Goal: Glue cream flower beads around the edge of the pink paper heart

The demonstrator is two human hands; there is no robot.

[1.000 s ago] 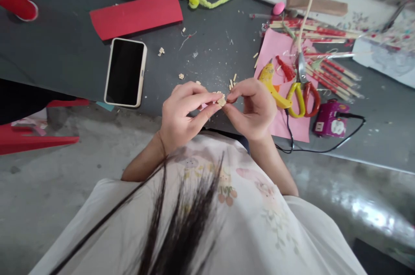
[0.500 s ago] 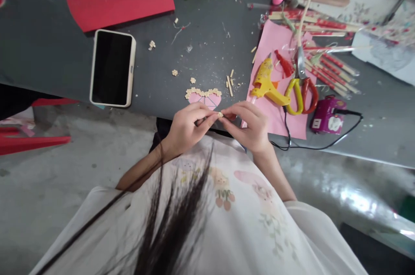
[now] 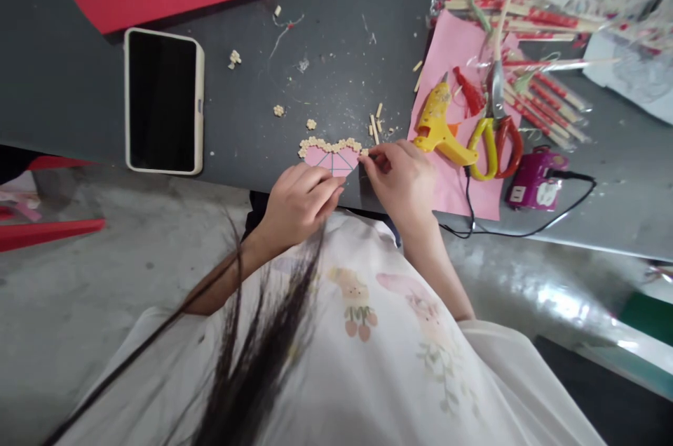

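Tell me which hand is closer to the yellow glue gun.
Right. The right hand is just beside the glue gun, fingertips at the right edge of the pink heart. The left hand is farther off, at the heart's lower edge.

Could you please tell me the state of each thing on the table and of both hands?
phone, face up, screen dark.
pink heart, flat, beads along its top edge only.
glue gun, lying on its side, unheld.
scissors, shut, unheld.
left hand, fingers flat at the heart's lower tip.
right hand, fingers pinched at the heart's right edge.
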